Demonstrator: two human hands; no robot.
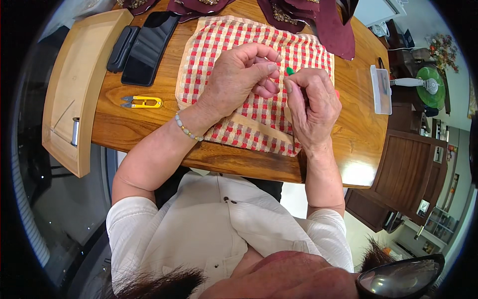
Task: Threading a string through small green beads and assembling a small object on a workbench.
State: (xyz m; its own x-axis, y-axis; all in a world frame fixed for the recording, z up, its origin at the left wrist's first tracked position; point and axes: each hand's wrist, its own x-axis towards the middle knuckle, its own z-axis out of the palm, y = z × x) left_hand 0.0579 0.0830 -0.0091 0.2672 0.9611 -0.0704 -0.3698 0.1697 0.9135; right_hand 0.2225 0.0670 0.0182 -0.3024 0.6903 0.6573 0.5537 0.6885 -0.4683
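Both hands hover over a red, brown and cream checked cloth (234, 42) on the wooden table. My left hand (236, 79) has its fingers curled and the thumb brought in against them; anything held there is too small to make out. To its right, my right hand (314, 102) is closed in a pinch around a small thing with a green tip (290, 72). A bit of red shows at that hand's outer side, and the rest is hidden by the fingers. The two hands are a short way apart.
Yellow thread snips (142, 102) lie left of the cloth, near a black phone (151, 47) and a dark case (123, 49). A wooden tray (82, 65) stands far left. Beaded maroon fabric (336, 32) lies along the back; a clear plastic box (381, 89) sits at right.
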